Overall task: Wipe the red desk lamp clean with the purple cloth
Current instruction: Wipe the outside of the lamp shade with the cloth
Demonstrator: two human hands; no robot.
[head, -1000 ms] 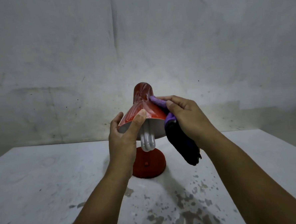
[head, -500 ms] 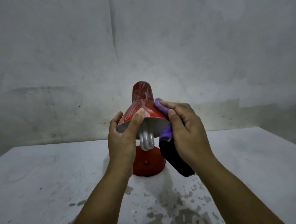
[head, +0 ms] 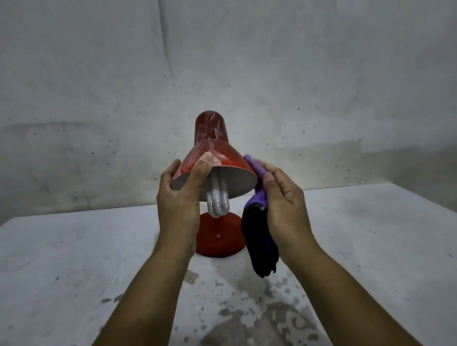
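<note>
The red desk lamp (head: 211,136) stands on the white table (head: 67,263), its shade tilted toward me with a white U-shaped bulb (head: 218,204) hanging out of it. Its round red base (head: 220,237) sits behind my hands. My left hand (head: 180,205) grips the shade's left rim, thumb on top of the red surface. My right hand (head: 284,209) holds the purple cloth (head: 258,224) against the shade's right edge; the cloth's dark lower part hangs down below my palm.
A bare grey wall (head: 215,66) rises just behind the table's far edge. The tabletop (head: 244,319) in front of the lamp is stained with dark patches. The table's right edge (head: 438,208) runs diagonally toward me.
My right hand has slid the cloth down from the upper right side of the shade to its lower right rim. My left hand keeps its grip on the rim.
</note>
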